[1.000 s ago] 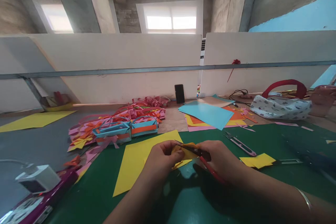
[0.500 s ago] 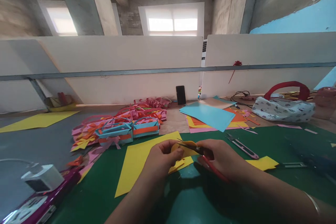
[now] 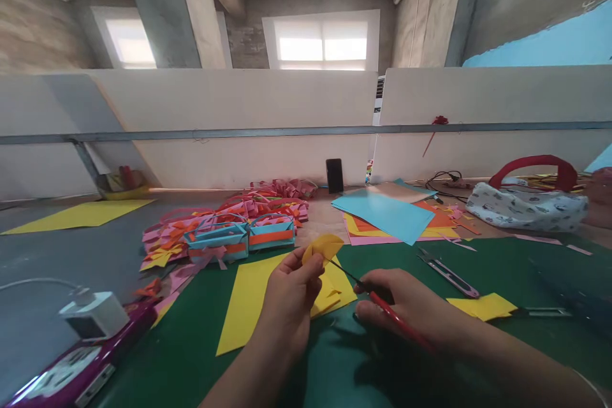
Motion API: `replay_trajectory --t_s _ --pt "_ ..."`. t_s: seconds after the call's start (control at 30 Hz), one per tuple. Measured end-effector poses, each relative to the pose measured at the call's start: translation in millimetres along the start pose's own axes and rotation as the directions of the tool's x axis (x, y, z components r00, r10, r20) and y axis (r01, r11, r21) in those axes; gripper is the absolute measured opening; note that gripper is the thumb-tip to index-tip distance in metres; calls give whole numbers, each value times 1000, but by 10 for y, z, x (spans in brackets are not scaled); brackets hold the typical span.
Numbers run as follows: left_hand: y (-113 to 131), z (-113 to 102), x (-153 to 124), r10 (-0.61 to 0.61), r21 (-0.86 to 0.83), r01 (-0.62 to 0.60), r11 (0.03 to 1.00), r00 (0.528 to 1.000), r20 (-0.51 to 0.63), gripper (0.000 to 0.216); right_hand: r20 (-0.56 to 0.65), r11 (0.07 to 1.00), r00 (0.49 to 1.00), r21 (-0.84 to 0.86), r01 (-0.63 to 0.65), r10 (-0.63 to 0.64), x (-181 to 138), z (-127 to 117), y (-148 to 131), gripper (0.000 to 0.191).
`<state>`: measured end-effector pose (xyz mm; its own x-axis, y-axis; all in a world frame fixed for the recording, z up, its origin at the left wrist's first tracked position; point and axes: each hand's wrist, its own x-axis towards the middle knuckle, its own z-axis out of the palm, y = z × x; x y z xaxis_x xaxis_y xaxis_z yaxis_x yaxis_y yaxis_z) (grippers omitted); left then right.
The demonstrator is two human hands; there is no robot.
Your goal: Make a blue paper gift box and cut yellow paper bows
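Note:
My left hand (image 3: pixel 292 290) pinches a small curved piece of yellow paper (image 3: pixel 325 246) between thumb and fingers, raised over the mat. Red-handled scissors (image 3: pixel 389 311) are gripped in my right hand (image 3: pixel 406 303), their dark blades pointing up and left to the lower edge of that piece. Whether the blades touch the paper, I cannot tell. Beneath my left hand lies a large yellow sheet (image 3: pixel 243 299), with smaller yellow pieces (image 3: pixel 327 299) on its right part. The green cutting mat (image 3: pixel 176 331) spreads under both hands.
Blue paper baskets (image 3: pixel 272 234) stand before a heap of pink and orange paper pieces. Coloured sheets (image 3: pixel 387 210) are stacked behind the mat. A thread snipper (image 3: pixel 449 273) and a yellow scrap (image 3: pixel 485 307) lie right. A phone (image 3: pixel 335 175) leans at the back; a purple power strip (image 3: pixel 62 363) sits left.
My left hand has tilted the yellow paper upward. My right hand has drawn the scissors down and right, so the blades no longer overlap the piece. The whole view has shifted slightly.

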<state>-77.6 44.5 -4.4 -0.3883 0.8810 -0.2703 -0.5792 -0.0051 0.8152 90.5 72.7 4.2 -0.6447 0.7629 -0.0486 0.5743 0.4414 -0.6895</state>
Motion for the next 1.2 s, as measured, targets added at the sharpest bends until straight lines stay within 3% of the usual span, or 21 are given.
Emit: replay_trajectory --t_s 0.73,1.2 --pt "-92 90 -84 112 109 -118 987 992 60 25 -18 989 999 145 37 -35 41 119 -17 34" --pt "-62 110 -119 45 48 -49 998 996 79 24 -54 992 996 98 78 -73 23 153 32 36"
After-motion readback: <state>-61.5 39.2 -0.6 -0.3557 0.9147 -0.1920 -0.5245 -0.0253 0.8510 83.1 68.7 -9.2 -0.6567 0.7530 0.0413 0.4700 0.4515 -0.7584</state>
